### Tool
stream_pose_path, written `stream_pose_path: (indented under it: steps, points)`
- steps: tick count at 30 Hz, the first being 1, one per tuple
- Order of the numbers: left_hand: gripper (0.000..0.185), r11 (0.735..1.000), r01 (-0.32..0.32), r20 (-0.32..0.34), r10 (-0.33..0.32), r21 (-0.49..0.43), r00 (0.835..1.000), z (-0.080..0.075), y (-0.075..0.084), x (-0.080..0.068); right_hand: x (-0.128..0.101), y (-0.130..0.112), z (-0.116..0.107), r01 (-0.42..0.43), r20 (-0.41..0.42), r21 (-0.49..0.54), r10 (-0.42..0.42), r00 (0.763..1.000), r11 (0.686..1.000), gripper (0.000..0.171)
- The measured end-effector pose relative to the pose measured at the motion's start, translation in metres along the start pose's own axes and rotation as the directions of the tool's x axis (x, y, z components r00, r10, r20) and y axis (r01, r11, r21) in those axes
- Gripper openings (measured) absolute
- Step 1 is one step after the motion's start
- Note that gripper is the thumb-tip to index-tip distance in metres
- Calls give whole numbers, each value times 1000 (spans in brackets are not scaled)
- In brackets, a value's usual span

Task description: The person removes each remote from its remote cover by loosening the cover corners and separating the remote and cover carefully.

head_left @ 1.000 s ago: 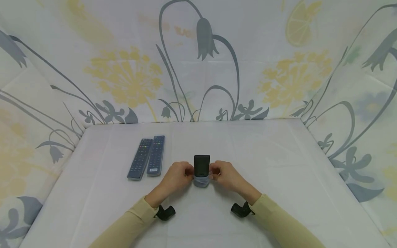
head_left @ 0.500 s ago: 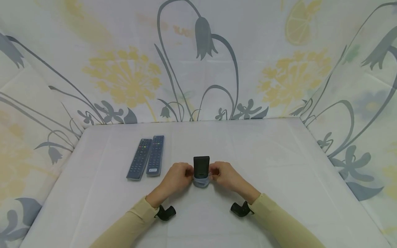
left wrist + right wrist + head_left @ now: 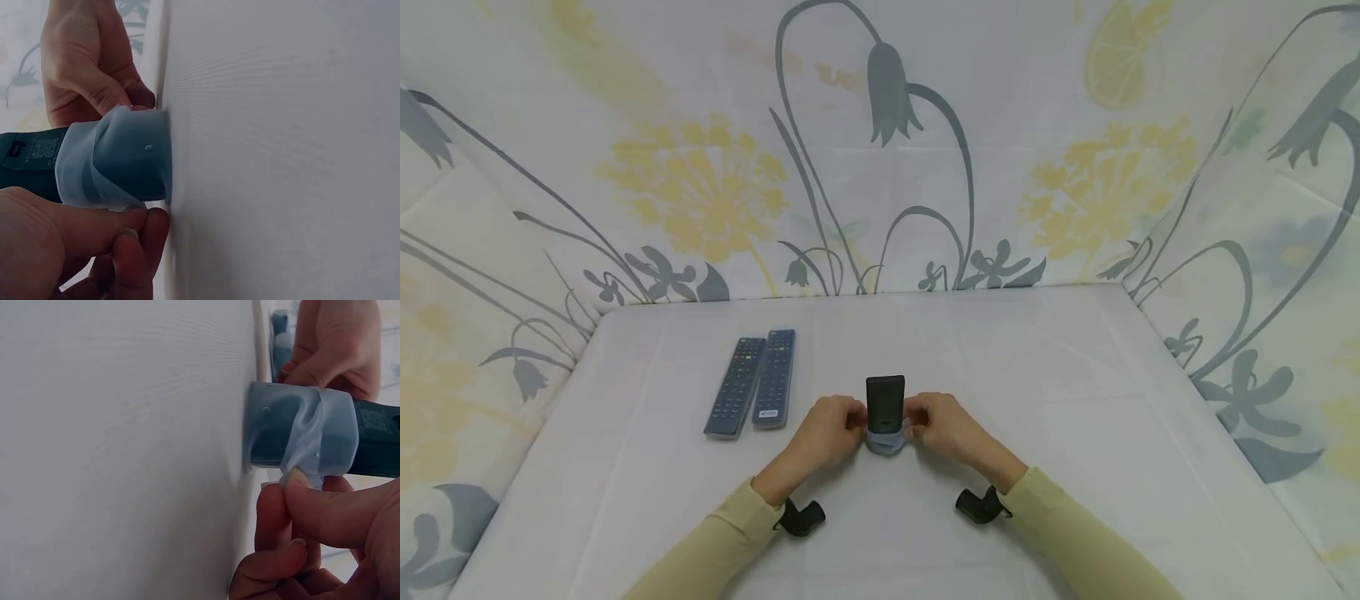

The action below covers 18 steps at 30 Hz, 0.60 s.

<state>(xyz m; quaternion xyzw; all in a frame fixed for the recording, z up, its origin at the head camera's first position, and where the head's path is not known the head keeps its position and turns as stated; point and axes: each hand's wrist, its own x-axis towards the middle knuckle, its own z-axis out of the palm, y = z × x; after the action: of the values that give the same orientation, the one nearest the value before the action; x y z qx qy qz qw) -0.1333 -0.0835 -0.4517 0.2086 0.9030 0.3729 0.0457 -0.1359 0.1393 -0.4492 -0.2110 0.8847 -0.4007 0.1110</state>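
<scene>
Head view: the black remote is standing on end on the white counter, near centre, with a translucent grey sleeve bunched around its lower end. The left hand and right hand are flanking it, each pinching the sleeve's edge with curled fingers. Compared with a second ago, the hands and remote are sitting almost exactly where they were and the sleeve is reaching about as far up the body, so the cover is looking barely advanced, most of the remote still bare. Two already-sleeved remotes are lying side by side on the far left, well apart from the hands. Left wrist view: the sleeve is wrinkling over the end of the remote, which is pressing against the counter; the left hand's fingers are pinching the sleeve's rim, the right hand gripping the opposite side. Right wrist view: the right hand's fingers are pinching a fold of the sleeve, the remote's bare body is sticking out beyond it, and the left hand is holding the other side.
</scene>
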Motion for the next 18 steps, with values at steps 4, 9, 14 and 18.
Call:
stream_pose_path:
  steps: [4, 9, 14, 18]
  points:
    - [13, 999, -22, -29, 21, -37, 999, 3, -4, -1, 0, 3, -2, 12, -8, 14, -11, 1000, 1000, 20]
    - [19, 993, 10, -39, -15, -121, 999, 2, -7, -4, 0, 4, -4, 21, -17, 29, -20, 1000, 999, 21]
    - [25, 974, 55, -9, -58, -222, 998, 0, -7, -6, 0, 3, -5, 15, -25, 26, -14, 1000, 1000, 22]
    - [21, 971, 77, 17, -75, -227, 997, -2, -6, -7, -1, 2, -4, 17, -29, 36, -16, 999, 999, 25]
